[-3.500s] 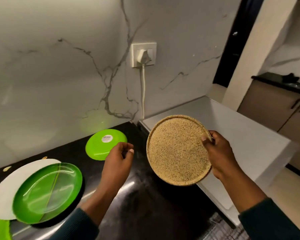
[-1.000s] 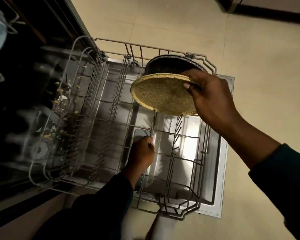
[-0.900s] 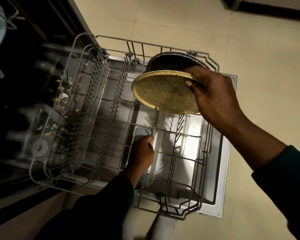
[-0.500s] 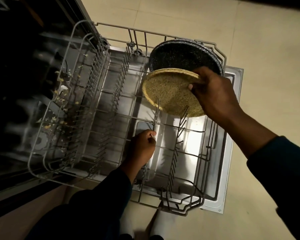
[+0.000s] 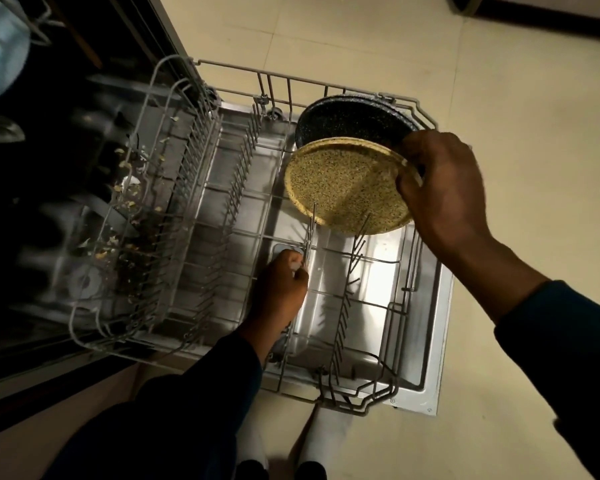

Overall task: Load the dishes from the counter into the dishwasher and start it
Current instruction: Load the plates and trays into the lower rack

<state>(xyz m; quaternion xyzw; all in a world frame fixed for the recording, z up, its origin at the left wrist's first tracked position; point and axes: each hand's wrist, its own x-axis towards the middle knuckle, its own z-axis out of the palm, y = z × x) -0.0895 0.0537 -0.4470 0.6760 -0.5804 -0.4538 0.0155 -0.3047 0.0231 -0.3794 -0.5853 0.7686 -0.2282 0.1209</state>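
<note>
Head view: the lower rack (image 5: 409,292) of the dishwasher is pulled out over the open door (image 5: 430,386), and loading looks to be in its early part. One dark speckled plate (image 5: 347,119) already stands on edge at the far right end of the rack. The right hand (image 5: 444,188) holds a tan speckled plate (image 5: 343,185) just on the near side of the dark one, fingers clamped over its right rim. Its lower edge sits among the upright tines (image 5: 310,223), but I cannot tell whether it has seated in a slot.

The tan plate is round, so it has no long axis to speak of. It is tilted, its speckled face turned up and toward the near left, and its top edge leans back toward the dark plate.

The left hand (image 5: 281,289) is down in the middle of the rack, fingers closed around a wire tine row as if steadying it.

Most of the rack is bare, and food scraps (image 5: 125,202) lie in its left part. By my judgement, the seating of this plate and the starting of the machine remain. No counter shows here, so I cannot say how many dishes are left.
</note>
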